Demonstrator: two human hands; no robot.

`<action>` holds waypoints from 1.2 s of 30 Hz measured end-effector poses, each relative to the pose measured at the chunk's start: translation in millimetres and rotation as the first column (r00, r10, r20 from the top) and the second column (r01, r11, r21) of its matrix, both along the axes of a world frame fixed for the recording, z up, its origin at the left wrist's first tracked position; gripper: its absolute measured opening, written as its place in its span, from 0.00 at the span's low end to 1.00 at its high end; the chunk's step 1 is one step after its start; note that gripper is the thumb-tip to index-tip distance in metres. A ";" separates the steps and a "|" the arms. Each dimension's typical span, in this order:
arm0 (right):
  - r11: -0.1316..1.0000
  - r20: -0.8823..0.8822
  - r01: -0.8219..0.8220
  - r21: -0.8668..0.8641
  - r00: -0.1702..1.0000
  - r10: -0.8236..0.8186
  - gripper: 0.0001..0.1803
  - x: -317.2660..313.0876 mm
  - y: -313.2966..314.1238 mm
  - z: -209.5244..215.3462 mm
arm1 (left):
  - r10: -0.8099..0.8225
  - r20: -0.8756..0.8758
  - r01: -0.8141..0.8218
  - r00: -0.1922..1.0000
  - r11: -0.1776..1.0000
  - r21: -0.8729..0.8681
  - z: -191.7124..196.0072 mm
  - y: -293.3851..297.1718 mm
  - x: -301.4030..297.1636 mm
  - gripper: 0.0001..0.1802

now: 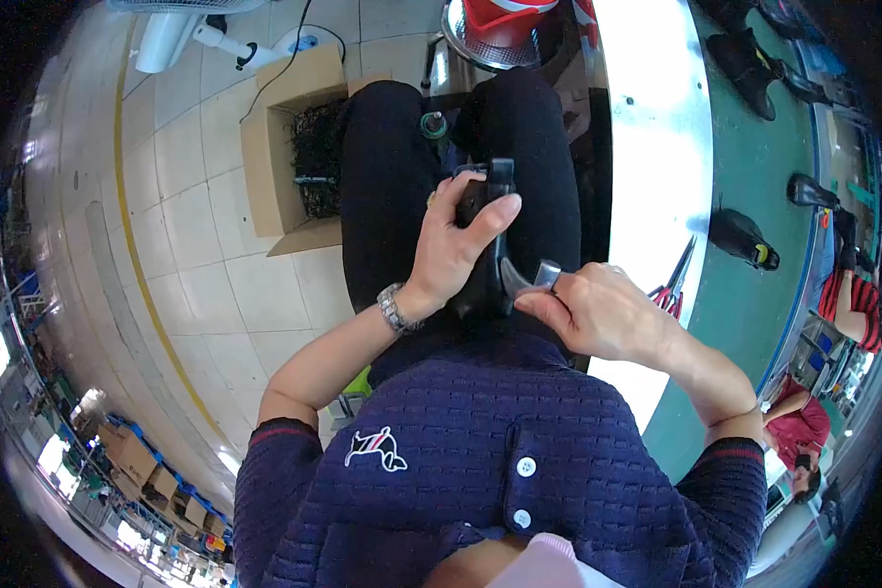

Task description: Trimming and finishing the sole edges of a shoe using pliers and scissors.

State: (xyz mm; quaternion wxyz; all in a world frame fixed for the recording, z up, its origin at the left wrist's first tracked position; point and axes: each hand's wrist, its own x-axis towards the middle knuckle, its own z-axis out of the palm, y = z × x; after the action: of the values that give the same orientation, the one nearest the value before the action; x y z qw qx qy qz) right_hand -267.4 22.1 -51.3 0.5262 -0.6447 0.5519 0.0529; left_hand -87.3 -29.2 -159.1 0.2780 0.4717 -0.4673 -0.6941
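The head view looks down on a black shoe [480, 279], as it appears to be, lying over the lap of a person in dark trousers [387, 196]. It sits between the two hands, closer to the left one, which partly covers it. The left hand [451, 240] grasps the shoe from its left side, thumb across the top and fingers around the far part; a metal watch [392, 309] circles that wrist. The right hand [612, 314], just right of the shoe, is closed on a knife [512, 278] with a curved metal blade. The blade points left, at the near right side of the shoe; whether it touches cannot be told.

Right of the shoe runs a white tabletop [659, 147], with red-handled scissors [668, 299] on its far edge, past the right hand. Farther right of the shoe, a green surface [769, 147] carries a dark shoe with a yellow patch [743, 238].

Left of the shoe and a little beyond it, an open cardboard box [267, 176] on the tiled floor [201, 216] holds a dark tangle [316, 162]. Straight beyond the shoe, a small bottle [433, 124] shows between the knees, and farther out stands a red bucket [505, 24]. A white fan [167, 39] stands well beyond the shoe, to its left.
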 end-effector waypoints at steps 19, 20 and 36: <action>0.871 0.233 0.191 0.453 0.917 -0.323 0.35 -17.1 -3.9 -22.9 | -0.009 -0.099 0.018 0.995 0.996 0.088 2.9 -23.2 -15.6 0.20; 0.872 0.236 0.193 0.450 0.916 -0.325 0.35 -15.4 -4.0 -22.2 | -0.013 -0.097 0.021 0.995 0.996 0.084 1.4 -22.1 -14.5 0.20; 0.690 0.402 0.245 0.682 0.662 -0.632 0.36 -16.9 -0.9 -50.5 | -0.019 -0.170 0.040 0.985 0.992 0.119 4.0 -21.3 -11.8 0.20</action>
State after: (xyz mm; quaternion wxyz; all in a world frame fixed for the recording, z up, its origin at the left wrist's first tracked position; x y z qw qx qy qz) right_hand -284.2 21.2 -101.8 0.8382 -0.2732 0.4535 -0.1306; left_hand -99.1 -50.5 -155.1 0.2768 0.4203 -0.4056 -0.7630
